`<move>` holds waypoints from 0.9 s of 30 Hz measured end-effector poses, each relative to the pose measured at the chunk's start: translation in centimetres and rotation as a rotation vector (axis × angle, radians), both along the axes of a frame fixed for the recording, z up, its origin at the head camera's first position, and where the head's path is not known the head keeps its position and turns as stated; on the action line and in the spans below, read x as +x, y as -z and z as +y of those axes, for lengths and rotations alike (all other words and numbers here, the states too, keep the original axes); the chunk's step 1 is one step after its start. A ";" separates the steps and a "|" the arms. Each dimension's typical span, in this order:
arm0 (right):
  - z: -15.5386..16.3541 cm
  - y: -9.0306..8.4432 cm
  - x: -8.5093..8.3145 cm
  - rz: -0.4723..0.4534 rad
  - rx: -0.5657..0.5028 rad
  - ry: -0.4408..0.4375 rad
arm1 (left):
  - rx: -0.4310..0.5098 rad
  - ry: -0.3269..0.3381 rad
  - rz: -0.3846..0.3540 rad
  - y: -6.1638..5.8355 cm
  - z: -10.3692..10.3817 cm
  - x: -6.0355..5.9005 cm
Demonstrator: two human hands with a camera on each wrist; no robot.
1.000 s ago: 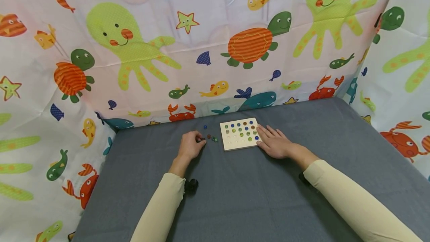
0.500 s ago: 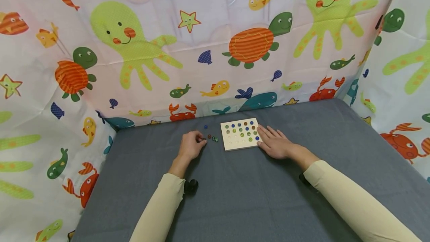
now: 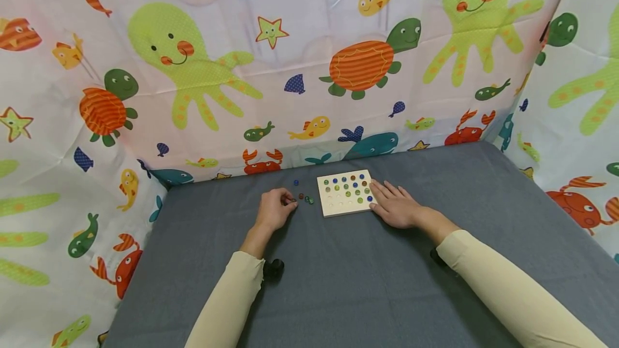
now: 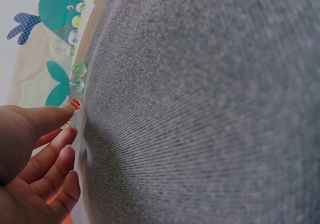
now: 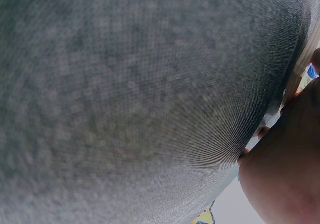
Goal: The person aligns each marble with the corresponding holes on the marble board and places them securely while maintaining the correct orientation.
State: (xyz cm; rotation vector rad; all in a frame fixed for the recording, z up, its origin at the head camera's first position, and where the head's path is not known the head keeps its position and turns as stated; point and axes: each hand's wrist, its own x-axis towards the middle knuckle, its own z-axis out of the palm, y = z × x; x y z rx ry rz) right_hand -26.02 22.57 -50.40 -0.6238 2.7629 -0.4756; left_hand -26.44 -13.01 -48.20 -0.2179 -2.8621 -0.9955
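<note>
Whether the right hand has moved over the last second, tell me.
No. The right hand stays flat against the right edge of the wooden board.

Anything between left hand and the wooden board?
Head view: three loose marbles lie on the grey cloth between left hand and wooden board.

The bench (image 3: 362, 273) is grey. The board (image 3: 346, 193) is pale wood with blue, green and orange marbles (image 3: 346, 187). The curtain (image 3: 290, 58) is white with green octopuses, orange turtles and fish. The sleeves (image 3: 508, 289) are cream.
</note>
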 end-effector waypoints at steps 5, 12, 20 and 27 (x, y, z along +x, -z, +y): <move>0.0 0.1 -0.1 -0.003 0.006 -0.004 | 0.024 0.009 -0.002 0.0 -0.1 0.3; 0.0 0.2 -0.2 0.002 0.004 -0.006 | 0.038 0.022 0.009 -0.1 -0.1 0.5; 0.0 0.4 -0.1 0.013 -0.012 -0.009 | 0.061 0.041 0.030 0.0 0.2 0.9; -0.1 0.2 0.3 0.032 -0.015 -0.015 | 0.090 0.063 0.038 0.2 0.4 1.3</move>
